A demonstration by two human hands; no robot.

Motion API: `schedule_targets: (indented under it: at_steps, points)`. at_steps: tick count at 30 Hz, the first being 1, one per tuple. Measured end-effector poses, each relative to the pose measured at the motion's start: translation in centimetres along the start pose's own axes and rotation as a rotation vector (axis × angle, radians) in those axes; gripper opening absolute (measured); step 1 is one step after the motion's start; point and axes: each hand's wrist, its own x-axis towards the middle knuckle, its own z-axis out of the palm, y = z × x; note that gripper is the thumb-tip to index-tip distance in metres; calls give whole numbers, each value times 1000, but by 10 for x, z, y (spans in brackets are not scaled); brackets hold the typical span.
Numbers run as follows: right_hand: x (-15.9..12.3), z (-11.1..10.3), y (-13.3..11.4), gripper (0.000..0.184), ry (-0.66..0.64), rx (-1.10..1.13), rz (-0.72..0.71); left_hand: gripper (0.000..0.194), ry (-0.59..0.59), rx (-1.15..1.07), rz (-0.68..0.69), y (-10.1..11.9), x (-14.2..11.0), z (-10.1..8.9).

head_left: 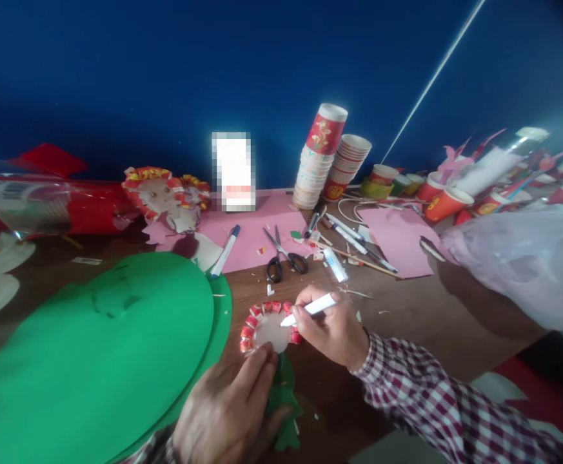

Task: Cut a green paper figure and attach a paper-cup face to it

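Note:
A small round craft piece (pixel 267 326), a white disc ringed with red curled strips, lies on the brown table with a green paper shape (pixel 284 399) under it. My right hand (pixel 332 332) is closed around a white pen (pixel 310 309) whose tip touches the disc's right side. My left hand (pixel 230 412) lies flat with fingers stretched out, pressing on the green shape and the disc's lower edge.
Large green paper sheets (pixel 97 348) cover the left. Black scissors (pixel 281 258), a marker (pixel 226 250), pink sheets (pixel 397 238), pens and scraps lie behind. Stacked paper cups (pixel 322 154) stand at the blue wall. A clear plastic bag (pixel 527 258) sits right.

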Motion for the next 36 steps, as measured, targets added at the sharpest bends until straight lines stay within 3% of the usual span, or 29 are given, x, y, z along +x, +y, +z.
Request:
schedule_targets:
  at_steps: [36]
  points:
    - [1, 1, -2, 12, 20, -14, 14, 43, -23, 2, 0, 2, 3, -3]
